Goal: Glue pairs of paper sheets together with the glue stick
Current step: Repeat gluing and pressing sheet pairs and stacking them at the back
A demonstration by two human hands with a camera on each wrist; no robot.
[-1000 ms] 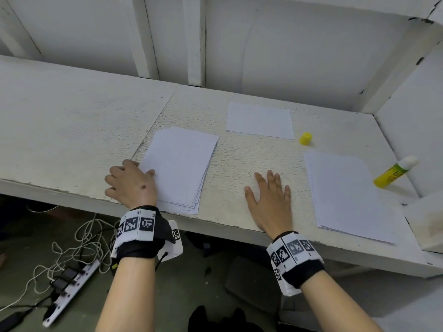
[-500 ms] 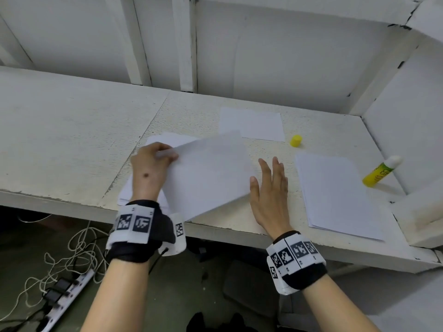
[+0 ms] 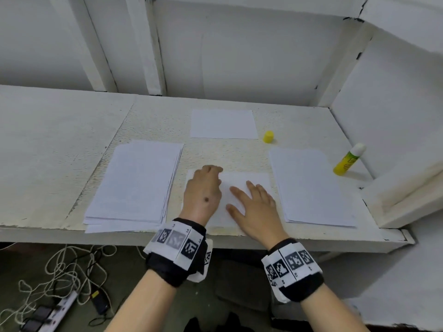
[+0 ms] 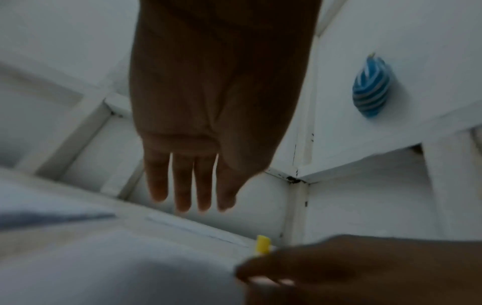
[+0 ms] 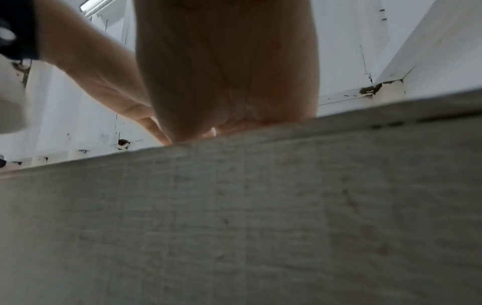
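A single white sheet [image 3: 242, 183] lies flat in the middle of the table near the front edge. My left hand [image 3: 205, 188] rests on its left part; the left wrist view shows that hand's fingers [image 4: 182, 185] straight. My right hand [image 3: 255, 203] lies flat on the sheet's right part, fingers straight. A stack of paper [image 3: 134, 183] sits to the left and another stack [image 3: 309, 188] to the right. One more sheet [image 3: 223, 124] lies further back. The uncapped yellow glue stick [image 3: 348, 159] lies at the far right, its yellow cap [image 3: 268, 136] beside the back sheet.
The white table [image 3: 60, 140] ends in a wall behind and a side wall with a ledge [image 3: 402, 195] on the right. Cables and a power strip [image 3: 55, 310] lie on the floor below. A blue striped object [image 4: 370, 90] hangs on the wall.
My left hand lifted a sheet off the left stack, carried it right and laid it down in the middle. My right hand now rests on that sheet.
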